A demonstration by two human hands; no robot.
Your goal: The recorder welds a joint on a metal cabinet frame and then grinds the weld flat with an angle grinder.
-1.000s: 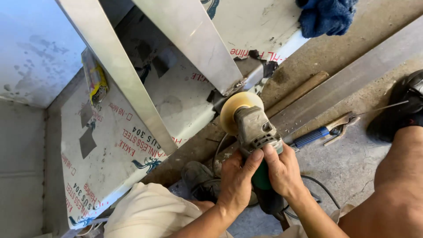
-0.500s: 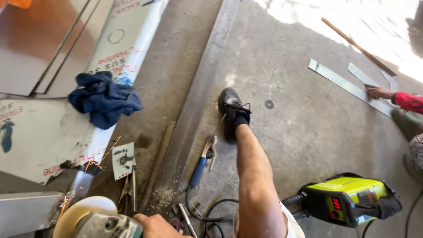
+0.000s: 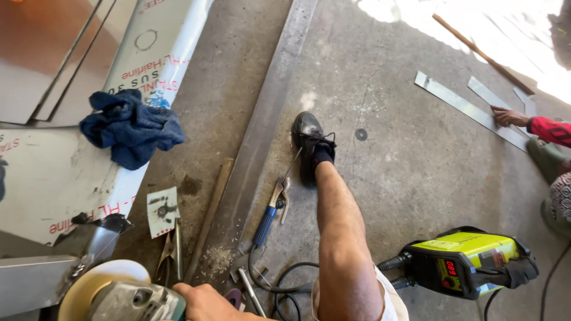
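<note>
My right hand [image 3: 206, 301] shows at the bottom edge, gripping the body of a grey angle grinder [image 3: 135, 302]. Its yellowish disc [image 3: 95, 284] points left and rests beside a steel bar [image 3: 30, 282]. My left hand is out of view. My bare right leg [image 3: 339, 238] stretches out over the concrete floor, with its black shoe [image 3: 307, 142] next to a long steel flat bar [image 3: 262, 125]. Blue-handled pliers [image 3: 267, 217] lie by the shin.
A blue rag [image 3: 132, 126] lies on white-filmed steel sheets [image 3: 65, 172] at the left. A yellow welding machine [image 3: 470, 258] with cables stands at the lower right. Another person's hand [image 3: 508, 116] in a red sleeve touches metal strips [image 3: 464, 107]. Small pliers [image 3: 169, 249] lie near the grinder.
The view has swung from the sheet-metal work to the open floor on the right. Both hands held the grinder a second ago; now only the right hand shows on it.
</note>
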